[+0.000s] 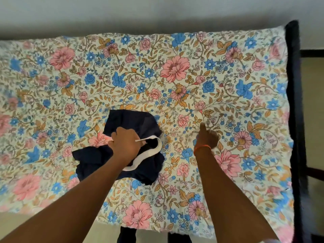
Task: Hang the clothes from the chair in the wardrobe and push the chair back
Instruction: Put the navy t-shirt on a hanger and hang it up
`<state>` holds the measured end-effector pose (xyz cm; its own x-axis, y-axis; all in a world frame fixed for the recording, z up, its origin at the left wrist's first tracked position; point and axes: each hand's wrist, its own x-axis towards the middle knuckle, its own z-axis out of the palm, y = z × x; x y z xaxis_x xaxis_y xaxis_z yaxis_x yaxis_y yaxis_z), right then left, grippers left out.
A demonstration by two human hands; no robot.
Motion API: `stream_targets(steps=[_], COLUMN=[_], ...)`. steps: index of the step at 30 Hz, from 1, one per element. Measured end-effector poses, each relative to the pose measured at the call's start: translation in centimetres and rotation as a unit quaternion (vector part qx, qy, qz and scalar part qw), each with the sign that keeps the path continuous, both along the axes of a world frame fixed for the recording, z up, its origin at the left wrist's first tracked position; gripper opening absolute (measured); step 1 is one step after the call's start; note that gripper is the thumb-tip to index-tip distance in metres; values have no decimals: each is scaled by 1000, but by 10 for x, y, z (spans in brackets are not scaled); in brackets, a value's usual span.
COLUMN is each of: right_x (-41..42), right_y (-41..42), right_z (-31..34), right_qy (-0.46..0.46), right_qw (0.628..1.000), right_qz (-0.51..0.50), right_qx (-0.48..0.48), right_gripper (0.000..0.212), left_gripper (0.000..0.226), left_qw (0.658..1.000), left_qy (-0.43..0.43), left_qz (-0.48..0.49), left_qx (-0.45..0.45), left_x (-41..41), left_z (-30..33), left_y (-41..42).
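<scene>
Dark garment (98, 158) crumpled on flowered bedspread (175, 67), left of centre; white neckband (150, 155) curving along its right side; long axis roughly far-to-near. Left hand (126, 142) directly on top, fingers curled into cloth beside neckband, clamped on garment. Right hand (206, 137) just right of garment, apart from it, on bare bedspread; index finger extended forward, other fingers blurred, apparently loosely bent, holding nothing. Orange band (201, 148) at right wrist. Black bed frame (294, 85) at far right. Judgement: left nearer; neckband lying toward right hand, suited to opening the collar for a hanger. No hanger, chair or wardrobe visible.

Left hand (126, 142) clenched, right hand (207, 137) pointing.
</scene>
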<state>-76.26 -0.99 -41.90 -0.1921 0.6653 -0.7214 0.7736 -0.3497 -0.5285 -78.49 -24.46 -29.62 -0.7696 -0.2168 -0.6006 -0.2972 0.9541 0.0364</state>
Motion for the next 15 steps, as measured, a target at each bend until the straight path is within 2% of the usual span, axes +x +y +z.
stream_targets(steps=[1, 3, 6, 9, 10, 12, 15], right_x=[-4, -13, -16, -10, -7, 3, 12], right_y=[8, 17, 17, 4, 1, 1, -5], right_z=[7, 37, 94, 163, 184, 234, 302], right_qy=[17, 80, 166, 260, 283, 332, 410], right_qw=[1000, 992, 970, 938, 931, 911, 873], right_qz=[-12, -78, -74, -137, -139, -154, -172], right_qx=[12, -62, -163, -184, -184, -189, -201], right_gripper=[30, 18, 16, 13, 11, 20, 18], left_gripper=[25, 33, 32, 36, 36, 34, 38], left_qw=[998, 977, 930, 905, 907, 913, 904], left_qy=[22, 39, 32, 35, 43, 69, 87], left_qz=[29, 95, 190, 237, 235, 222, 246], left_qx=[54, 185, 313, 350, 348, 336, 338], left_x=[-1, -2, -5, -5, -5, -2, 3], left_z=[7, 21, 45, 75, 85, 120, 175], left_y=[-2, -3, -1, -1, -3, -11, -28])
